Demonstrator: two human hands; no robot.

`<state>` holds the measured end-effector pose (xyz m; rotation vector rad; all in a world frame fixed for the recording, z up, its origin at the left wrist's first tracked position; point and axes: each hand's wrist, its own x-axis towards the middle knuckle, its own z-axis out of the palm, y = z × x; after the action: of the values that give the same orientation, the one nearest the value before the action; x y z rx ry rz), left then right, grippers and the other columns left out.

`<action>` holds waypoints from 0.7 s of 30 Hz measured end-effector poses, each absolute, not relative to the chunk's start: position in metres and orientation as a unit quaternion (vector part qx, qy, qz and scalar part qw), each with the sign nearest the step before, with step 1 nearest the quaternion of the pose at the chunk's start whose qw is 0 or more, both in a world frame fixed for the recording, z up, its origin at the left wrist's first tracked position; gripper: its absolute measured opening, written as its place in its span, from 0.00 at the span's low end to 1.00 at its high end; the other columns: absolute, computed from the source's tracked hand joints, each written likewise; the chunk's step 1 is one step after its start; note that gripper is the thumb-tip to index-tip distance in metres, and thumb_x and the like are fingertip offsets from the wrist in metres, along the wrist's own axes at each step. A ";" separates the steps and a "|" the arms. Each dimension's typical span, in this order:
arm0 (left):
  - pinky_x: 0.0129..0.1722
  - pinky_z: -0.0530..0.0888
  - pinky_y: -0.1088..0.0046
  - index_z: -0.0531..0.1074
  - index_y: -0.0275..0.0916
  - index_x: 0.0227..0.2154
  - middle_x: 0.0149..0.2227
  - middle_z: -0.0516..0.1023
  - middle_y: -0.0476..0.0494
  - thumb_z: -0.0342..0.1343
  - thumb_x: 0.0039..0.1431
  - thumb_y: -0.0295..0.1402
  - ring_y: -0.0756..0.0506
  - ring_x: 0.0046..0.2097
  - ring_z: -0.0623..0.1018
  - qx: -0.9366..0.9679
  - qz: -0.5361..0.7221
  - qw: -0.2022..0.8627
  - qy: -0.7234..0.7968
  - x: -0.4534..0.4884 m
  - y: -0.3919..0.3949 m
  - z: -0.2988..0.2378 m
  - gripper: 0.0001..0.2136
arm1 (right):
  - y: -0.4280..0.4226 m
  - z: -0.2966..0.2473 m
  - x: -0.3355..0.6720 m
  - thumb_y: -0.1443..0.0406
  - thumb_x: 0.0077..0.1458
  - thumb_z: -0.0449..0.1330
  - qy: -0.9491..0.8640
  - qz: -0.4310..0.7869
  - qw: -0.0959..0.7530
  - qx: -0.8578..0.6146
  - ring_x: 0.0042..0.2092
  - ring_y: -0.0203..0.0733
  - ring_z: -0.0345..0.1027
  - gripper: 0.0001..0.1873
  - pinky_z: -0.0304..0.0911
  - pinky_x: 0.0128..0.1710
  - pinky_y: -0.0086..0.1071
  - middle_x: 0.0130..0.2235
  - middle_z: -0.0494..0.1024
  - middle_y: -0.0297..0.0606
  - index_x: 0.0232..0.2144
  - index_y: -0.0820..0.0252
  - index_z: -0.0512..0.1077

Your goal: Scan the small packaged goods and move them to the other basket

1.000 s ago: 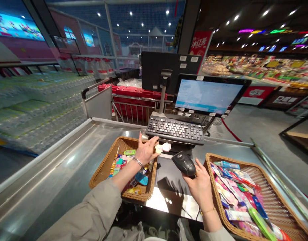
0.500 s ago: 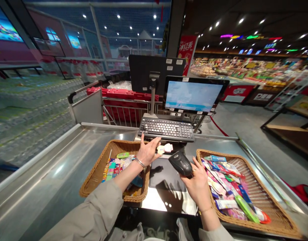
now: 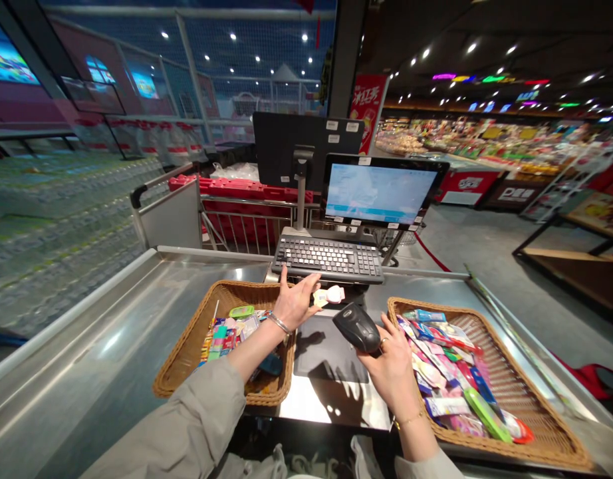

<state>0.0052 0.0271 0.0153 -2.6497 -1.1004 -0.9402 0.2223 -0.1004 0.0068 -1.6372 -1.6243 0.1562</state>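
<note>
Left hand [image 3: 296, 303] was open, fingers spread, palm over the inner rim of the left wicker basket [image 3: 225, 287], not gripping anything. A small pink-and-white packet [image 3: 329, 295] lay just beside its fingertips, at the front edge of the keyboard [image 3: 328, 259]. Right hand [image 3: 393, 374] was closed around a black handheld barcode scanner [image 3: 357, 327], nose tilted up and pointing left, toward that packet but not touching it. The scanner hung above a black pad [image 3: 326, 356] set into the stainless steel surface [image 3: 87, 332], between the two baskets.

Left basket held small mixed packets, including a green item [image 3: 241, 311] and a dark blue one [image 3: 271, 364]. Right wicker basket [image 3: 439, 306] was near the right hand, full of flat colourful packs and a green item [image 3: 486, 414].

A touchscreen monitor [image 3: 379, 193] stood behind the keyboard, its screen lit, with a black rear display [image 3: 306, 150] beside it. A metal cart with red crates [image 3: 251, 213] stood behind the surface.
</note>
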 end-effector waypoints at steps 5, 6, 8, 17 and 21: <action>0.63 0.26 0.38 0.48 0.35 0.65 0.50 0.79 0.34 0.59 0.59 0.40 0.37 0.55 0.76 -0.873 -0.323 0.069 -0.359 0.007 0.029 0.014 0.37 | -0.101 0.006 0.223 0.64 0.45 0.60 -0.651 0.057 0.399 -0.643 0.62 0.57 0.59 0.11 0.53 0.60 0.55 0.44 0.80 0.41 0.34 0.56 0.77; 0.64 0.26 0.39 0.48 0.35 0.65 0.50 0.79 0.34 0.59 0.58 0.39 0.37 0.55 0.76 -0.872 -0.324 0.069 -0.359 0.007 0.029 0.014 0.37 | -0.101 0.006 0.223 0.64 0.46 0.60 -0.653 0.056 0.399 -0.641 0.62 0.57 0.59 0.11 0.53 0.60 0.55 0.44 0.80 0.40 0.34 0.56 0.77; 0.64 0.26 0.39 0.48 0.36 0.65 0.51 0.78 0.34 0.60 0.58 0.39 0.38 0.54 0.76 -0.872 -0.326 0.070 -0.359 0.007 0.029 0.014 0.37 | -0.101 0.005 0.224 0.64 0.46 0.60 -0.655 0.055 0.400 -0.639 0.62 0.57 0.59 0.11 0.53 0.60 0.55 0.44 0.80 0.40 0.34 0.56 0.77; 0.63 0.24 0.39 0.49 0.36 0.65 0.52 0.77 0.33 0.60 0.58 0.40 0.38 0.54 0.77 -0.874 -0.327 0.063 -0.355 0.014 0.030 0.016 0.37 | -0.101 -0.006 0.234 0.62 0.45 0.62 -0.633 0.035 0.417 -0.652 0.61 0.57 0.60 0.19 0.57 0.58 0.54 0.49 0.78 0.45 0.42 0.58 0.77; 0.64 0.25 0.39 0.50 0.36 0.65 0.52 0.78 0.34 0.60 0.58 0.40 0.38 0.54 0.77 -0.875 -0.332 0.061 -0.347 0.021 0.032 0.016 0.36 | -0.103 -0.010 0.242 0.59 0.48 0.61 -0.617 0.032 0.429 -0.659 0.61 0.56 0.60 0.18 0.55 0.60 0.54 0.50 0.77 0.46 0.41 0.59 0.77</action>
<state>0.0209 0.0318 0.0156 -2.6478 -1.0488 -1.0031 0.2417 -0.1034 -0.0105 -1.6445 -1.5406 0.0787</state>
